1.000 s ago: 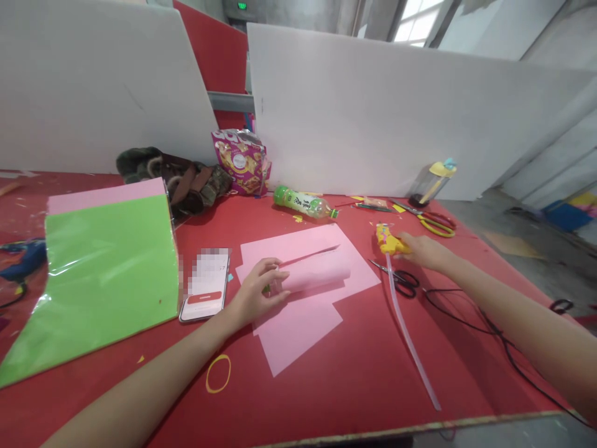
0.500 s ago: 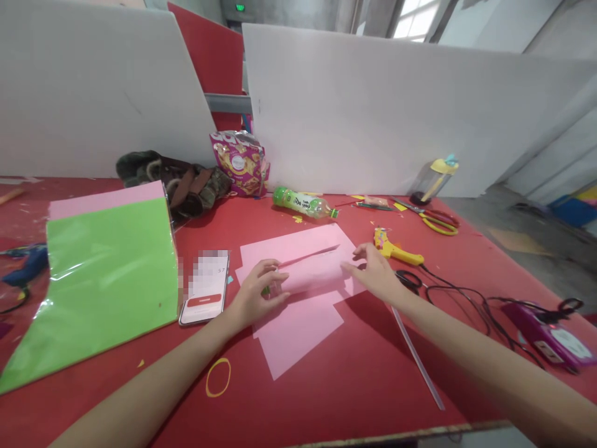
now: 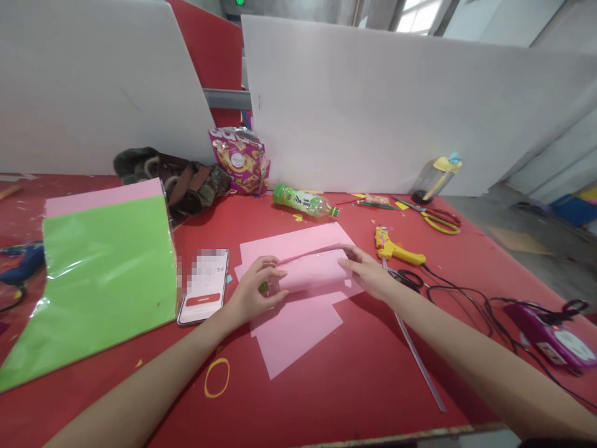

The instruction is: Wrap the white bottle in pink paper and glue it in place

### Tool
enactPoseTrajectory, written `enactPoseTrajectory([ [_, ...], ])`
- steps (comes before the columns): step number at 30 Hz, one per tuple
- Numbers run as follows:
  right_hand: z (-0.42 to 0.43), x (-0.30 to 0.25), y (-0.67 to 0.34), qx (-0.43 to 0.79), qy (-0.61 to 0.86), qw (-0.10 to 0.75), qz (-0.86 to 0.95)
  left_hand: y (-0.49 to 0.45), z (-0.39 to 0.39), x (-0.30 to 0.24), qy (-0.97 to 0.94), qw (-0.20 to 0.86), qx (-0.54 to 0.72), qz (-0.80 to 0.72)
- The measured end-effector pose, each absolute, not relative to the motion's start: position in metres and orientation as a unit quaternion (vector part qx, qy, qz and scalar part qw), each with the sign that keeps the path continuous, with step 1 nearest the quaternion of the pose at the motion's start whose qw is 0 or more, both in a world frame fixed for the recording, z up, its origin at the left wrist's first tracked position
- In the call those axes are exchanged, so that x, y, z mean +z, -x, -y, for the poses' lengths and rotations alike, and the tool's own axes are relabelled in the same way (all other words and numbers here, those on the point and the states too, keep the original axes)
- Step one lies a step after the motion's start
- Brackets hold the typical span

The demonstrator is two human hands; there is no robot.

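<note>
A curved sheet of pink paper (image 3: 311, 274) lies rolled over on top of flat pink sheets (image 3: 296, 345), its far edge standing up a little. My left hand (image 3: 259, 286) is curled around the left end of the roll. Something clear with a green bit (image 3: 263, 287) shows there; most of it is hidden by the paper and my fingers. At the right end, my right hand (image 3: 368, 274) grips the paper, thumb on the near face and fingers at the upper edge.
Left of the hands lie a phone (image 3: 204, 292) and green sheets in a clear sleeve (image 3: 109, 267). A yellow glue gun (image 3: 398, 251), black-handled scissors (image 3: 410, 280) and a clear stick (image 3: 422, 364) lie right. Behind are a green-labelled bottle (image 3: 303, 202) and a snack bag (image 3: 240, 162).
My right hand has closed on the right end of the paper and drawn it into a tighter curve. My left hand stays at the left end.
</note>
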State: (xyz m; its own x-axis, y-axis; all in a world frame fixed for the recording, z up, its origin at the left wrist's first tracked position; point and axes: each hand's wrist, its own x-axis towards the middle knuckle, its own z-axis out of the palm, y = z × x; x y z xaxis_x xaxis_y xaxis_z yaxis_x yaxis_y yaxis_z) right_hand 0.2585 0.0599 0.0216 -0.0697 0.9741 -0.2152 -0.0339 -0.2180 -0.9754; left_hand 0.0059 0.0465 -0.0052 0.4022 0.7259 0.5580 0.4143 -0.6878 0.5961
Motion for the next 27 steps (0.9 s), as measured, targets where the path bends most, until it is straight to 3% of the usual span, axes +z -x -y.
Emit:
enactPoseTrajectory([
  [27,-0.06,0.022,-0.251,0.659,0.479,0.471,0.34,-0.004,-0.047,-0.005,-0.83,0.166,0.416,-0.332],
])
